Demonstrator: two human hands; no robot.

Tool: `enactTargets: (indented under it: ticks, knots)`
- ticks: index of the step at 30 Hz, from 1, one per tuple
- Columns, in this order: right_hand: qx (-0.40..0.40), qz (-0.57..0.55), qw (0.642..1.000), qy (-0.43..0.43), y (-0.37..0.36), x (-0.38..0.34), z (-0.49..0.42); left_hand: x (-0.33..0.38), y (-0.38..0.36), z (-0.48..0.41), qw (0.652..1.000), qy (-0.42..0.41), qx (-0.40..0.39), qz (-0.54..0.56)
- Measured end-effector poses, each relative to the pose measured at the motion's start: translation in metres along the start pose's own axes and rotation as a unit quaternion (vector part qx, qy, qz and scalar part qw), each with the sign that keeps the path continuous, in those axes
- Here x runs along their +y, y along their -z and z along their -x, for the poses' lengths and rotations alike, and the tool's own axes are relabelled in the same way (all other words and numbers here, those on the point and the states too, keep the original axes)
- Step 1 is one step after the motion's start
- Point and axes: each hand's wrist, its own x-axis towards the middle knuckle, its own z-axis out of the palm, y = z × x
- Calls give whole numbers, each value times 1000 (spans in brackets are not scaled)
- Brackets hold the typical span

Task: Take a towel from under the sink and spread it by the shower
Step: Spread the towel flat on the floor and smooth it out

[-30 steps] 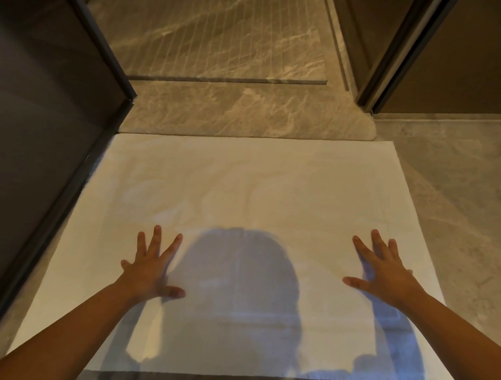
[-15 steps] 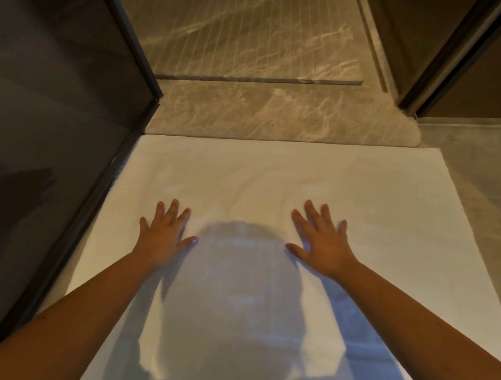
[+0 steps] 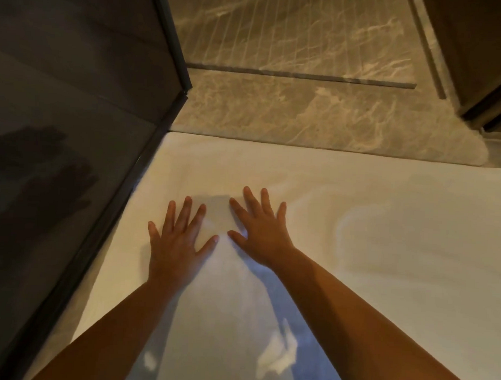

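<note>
Two hands lie flat on the white towel (image 3: 384,223), which is spread on the floor in front of the shower.

Left of the fingers stands a dark glass panel (image 3: 60,154). The towel's left edge runs along the foot of its frame (image 3: 147,169).

The left hand (image 3: 179,244) rests palm down, its fingers (image 3: 186,213) straight and fanned apart. Just beside it, thumbs nearly meeting, the right hand (image 3: 263,235) presses down the same way, its fingers (image 3: 264,201) spread.

Ahead of the fingertips the towel's far edge meets the marble threshold (image 3: 303,115). Beyond that lies the grooved shower floor (image 3: 306,35).

To the right of the right fingers a broad stretch of towel shows faint swirls and shallow ripples. A dark door frame (image 3: 480,84) stands at the far right.

The step in hand looks like the last smoothing. It would go best with both palms flat and the pressure light, the hands sweeping outward from the middle. The right hand should carry across the rippled part toward the right edge without dragging the cloth off the threshold line or bunching it against the frame. The far edge seems worth leaving parallel to the threshold.

No brand, label or writing can be read on the towel or anywhere around it.
</note>
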Motion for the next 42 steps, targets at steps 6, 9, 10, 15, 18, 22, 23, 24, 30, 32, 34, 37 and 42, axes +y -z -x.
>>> enactTargets:
  ticks: [6,9,10,15,18,22,23,24,30,32,34,37,42]
  knots:
    - [15,9,1000,12,-3,1,-27,-3,-7,-2,1000,3,11,3]
    - [49,-20,998,-43,2,42,-23,-3,-9,-2,1000,3,15,2]
    - [60,-15,995,-73,6,59,-21,-2,-9,-2,1000,4,16,0]
    - [83,9,972,-220,27,145,7,-2,-9,-4,1000,13,12,-10]
    - [62,21,958,-280,37,182,30,-2,-9,-4,1000,8,12,-21]
    - [59,26,946,-317,47,181,45,-1,-8,-4,999,3,9,-31]
    - [81,19,952,-296,46,170,48,-1,-7,-5,1000,3,7,-30]
    - [101,11,963,-251,41,155,52,-1,-7,-5,999,3,7,-31]
    - [41,27,997,-63,-1,100,74,3,-2,-5,999,6,-7,-46]
    - [51,25,993,-106,5,122,78,5,1,-5,999,7,-6,-46]
    - [63,19,984,-166,11,146,89,6,1,-3,998,6,-12,-58]
    - [61,18,971,-233,19,181,111,5,1,-6,993,28,-50,-100]
    - [13,68,979,-192,30,228,136,25,16,-7,984,39,-105,-140]
